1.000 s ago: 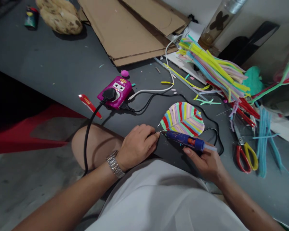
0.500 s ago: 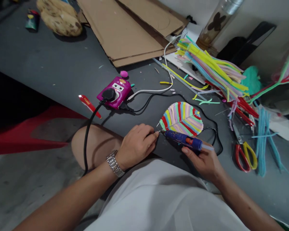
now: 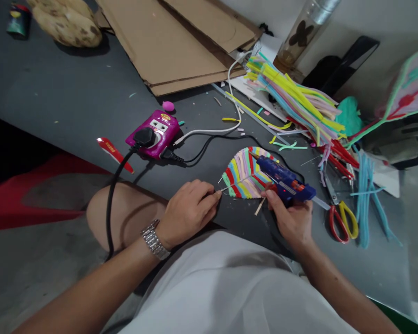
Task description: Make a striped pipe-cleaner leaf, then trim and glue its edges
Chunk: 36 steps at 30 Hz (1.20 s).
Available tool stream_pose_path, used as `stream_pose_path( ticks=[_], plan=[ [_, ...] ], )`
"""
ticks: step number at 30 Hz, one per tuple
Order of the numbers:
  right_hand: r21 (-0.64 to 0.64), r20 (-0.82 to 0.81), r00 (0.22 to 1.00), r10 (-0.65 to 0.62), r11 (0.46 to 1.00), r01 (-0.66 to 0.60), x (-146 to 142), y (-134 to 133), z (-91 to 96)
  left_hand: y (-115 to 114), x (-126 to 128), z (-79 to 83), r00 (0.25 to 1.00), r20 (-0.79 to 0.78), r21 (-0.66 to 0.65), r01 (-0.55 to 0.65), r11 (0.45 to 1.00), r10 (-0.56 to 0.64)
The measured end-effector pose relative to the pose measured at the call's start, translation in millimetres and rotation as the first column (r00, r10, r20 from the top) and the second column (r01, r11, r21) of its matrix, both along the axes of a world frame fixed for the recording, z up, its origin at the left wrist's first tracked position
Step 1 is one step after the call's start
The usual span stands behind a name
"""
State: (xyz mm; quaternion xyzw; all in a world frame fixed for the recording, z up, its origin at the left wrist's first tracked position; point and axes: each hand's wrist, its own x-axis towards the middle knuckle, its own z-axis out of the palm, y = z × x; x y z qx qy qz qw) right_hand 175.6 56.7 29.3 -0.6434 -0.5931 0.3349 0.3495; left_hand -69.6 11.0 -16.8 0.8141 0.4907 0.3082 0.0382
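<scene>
A leaf-shaped piece made of striped coloured pipe cleaners [image 3: 242,176] lies on the dark grey table [image 3: 73,102]. My left hand [image 3: 188,211], a metal watch on its wrist, is closed in a pinch on the thin wire stem at the leaf's near tip. My right hand [image 3: 290,218] grips a blue glue gun [image 3: 284,178] held over the leaf's right side, nozzle pointing up-left across the leaf. A small stick lies beside my right thumb.
A purple power strip [image 3: 153,132] with black and white cables sits left of the leaf. Red-and-yellow scissors [image 3: 339,220], a bundle of coloured pipe cleaners [image 3: 296,99], cardboard sheets [image 3: 181,41], a bottle [image 3: 301,35] and a red pen [image 3: 114,153] lie around.
My right hand swung the glue gun from the leaf's near tip to above its right side. The left hand kept its pinch on the stem. The view shifted slightly.
</scene>
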Motion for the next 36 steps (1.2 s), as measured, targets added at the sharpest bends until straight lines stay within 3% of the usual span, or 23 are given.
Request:
stream_pose_path(
  ticks=[3, 6, 9, 13, 25, 36],
  plan=[
    [0.075, -0.049, 0.991, 0.124, 0.99, -0.121, -10, 3, -12.4, 0, 1, 1.7, 1.0, -0.015, -0.007, -0.006, 1.0, 0.006],
    [0.17, 0.077, 0.943, 0.323, 0.928, -0.332, -15, 5, -20.3, 1, 2, 3.1, 1.0, -0.018, -0.019, -0.002, 1.0, 0.001],
    [0.236, 0.222, 0.892, 0.394, 0.866, -0.441, -16, 6, -22.9, 0, 1, 3.1, 1.0, -0.015, -0.021, 0.005, 1.0, -0.005],
    [0.236, 0.295, 0.861, 0.414, 0.842, -0.485, -17, 6, -20.5, 0, 1, 2.6, 1.0, -0.024, -0.025, 0.002, 1.0, -0.003],
    [0.213, 0.315, 0.845, 0.432, 0.835, -0.507, -18, 8, -26.0, -2, -2, 0.4, 1.0, 0.003, 0.018, 0.011, 1.0, -0.011],
    [0.227, 0.307, 0.84, 0.448, 0.822, -0.522, -18, 7, -26.9, 6, -10, 17.0, 0.989, -0.101, -0.081, 0.099, 0.992, -0.107]
  ],
)
